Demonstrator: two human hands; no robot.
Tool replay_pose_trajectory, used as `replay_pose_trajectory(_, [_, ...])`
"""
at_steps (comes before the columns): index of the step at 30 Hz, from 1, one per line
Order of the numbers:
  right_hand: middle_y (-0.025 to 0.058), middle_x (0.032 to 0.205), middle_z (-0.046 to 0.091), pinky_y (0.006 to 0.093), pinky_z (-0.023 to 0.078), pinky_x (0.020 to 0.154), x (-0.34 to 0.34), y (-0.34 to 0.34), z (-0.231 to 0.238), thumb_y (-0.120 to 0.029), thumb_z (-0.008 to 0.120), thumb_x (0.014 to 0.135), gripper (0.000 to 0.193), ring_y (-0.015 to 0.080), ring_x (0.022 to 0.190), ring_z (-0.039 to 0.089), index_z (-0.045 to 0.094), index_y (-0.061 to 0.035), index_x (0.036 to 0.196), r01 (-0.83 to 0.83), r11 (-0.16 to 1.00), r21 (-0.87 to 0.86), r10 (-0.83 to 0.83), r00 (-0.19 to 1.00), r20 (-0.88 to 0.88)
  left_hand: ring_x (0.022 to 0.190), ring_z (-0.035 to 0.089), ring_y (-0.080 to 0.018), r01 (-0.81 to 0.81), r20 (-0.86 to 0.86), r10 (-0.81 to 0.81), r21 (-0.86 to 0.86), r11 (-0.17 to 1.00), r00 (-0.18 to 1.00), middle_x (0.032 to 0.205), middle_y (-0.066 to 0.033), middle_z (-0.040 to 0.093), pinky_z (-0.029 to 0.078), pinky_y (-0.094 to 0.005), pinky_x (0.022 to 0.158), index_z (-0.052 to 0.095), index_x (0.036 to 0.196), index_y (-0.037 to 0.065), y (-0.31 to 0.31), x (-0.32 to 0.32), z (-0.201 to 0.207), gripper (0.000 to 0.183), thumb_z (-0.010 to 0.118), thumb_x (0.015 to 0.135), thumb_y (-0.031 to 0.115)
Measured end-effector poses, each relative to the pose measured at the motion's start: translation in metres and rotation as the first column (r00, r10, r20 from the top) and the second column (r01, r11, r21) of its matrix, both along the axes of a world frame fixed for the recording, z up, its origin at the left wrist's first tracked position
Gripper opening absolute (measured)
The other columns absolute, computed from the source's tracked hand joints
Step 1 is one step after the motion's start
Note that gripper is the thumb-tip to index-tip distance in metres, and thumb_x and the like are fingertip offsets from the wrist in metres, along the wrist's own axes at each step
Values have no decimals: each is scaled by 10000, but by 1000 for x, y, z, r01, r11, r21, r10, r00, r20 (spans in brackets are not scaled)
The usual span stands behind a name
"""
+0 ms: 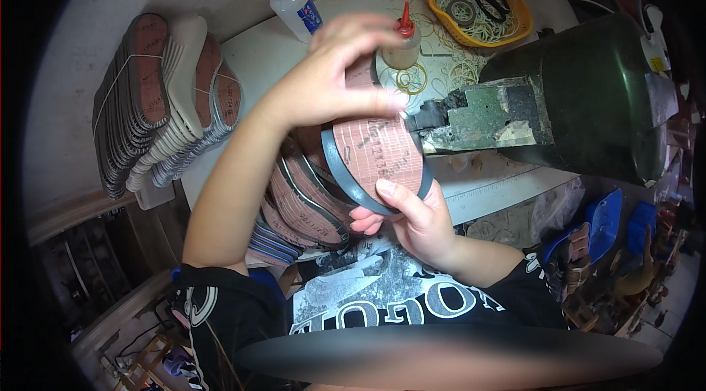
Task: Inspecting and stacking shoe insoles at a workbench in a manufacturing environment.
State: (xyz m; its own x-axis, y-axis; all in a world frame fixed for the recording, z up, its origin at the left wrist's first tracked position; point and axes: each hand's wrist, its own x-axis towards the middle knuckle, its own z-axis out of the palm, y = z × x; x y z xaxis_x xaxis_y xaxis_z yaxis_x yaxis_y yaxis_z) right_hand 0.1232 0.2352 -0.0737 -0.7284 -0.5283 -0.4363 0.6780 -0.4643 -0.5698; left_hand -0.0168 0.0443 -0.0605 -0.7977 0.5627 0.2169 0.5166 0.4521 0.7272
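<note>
My right hand (423, 225) grips the rounded near end of a shoe insole (379, 159), its thumb on top and fingers beneath. The insole has a reddish-brown board face with handwritten marks and a dark grey rim. My left hand (323, 82) is over its far part, thumb stretched along the face and fingers apart, blurred by motion; it covers much of that end. The insole's right edge meets the black head (430, 115) of a green machine (500, 115). Beyond my left fingers stands a squeeze bottle (401, 49) with a red nozzle.
Strapped insole stacks (151, 97) stand at the left; more insoles (305, 203) lie below my left forearm. On the white table (246, 45) are a blue-capped bottle (294, 8) and loose rubber bands (412, 78). An orange basket (474, 41) holds bands and tape rolls. Blue bins (603, 225) sit right.
</note>
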Motion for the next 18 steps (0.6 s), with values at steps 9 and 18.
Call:
replay_pose_trajectory(9, [184, 936, 674, 285, 572, 699, -15, -8, 9, -256, 530, 970, 353, 234, 801, 696, 588, 69, 1097, 107, 993, 52, -108, 994, 15, 1076, 499, -274, 330, 382, -189, -346, 878, 905, 946, -107, 606, 194, -484, 1086, 607, 1034, 86, -6, -16, 30, 524, 767, 699, 455])
replay_pose_trajectory(18, [215, 1043, 650, 336, 587, 752, -25, 0, 17, -275, 497, 983, 407, 292, 904, 685, 538, 85, 1169, 48, 998, 41, -50, 997, 54, 766, 526, -193, 207, 347, -62, -399, 893, 936, 843, -84, 599, 438, -323, 731, 590, 981, 41, -14, 5, 38, 455, 696, 802, 446])
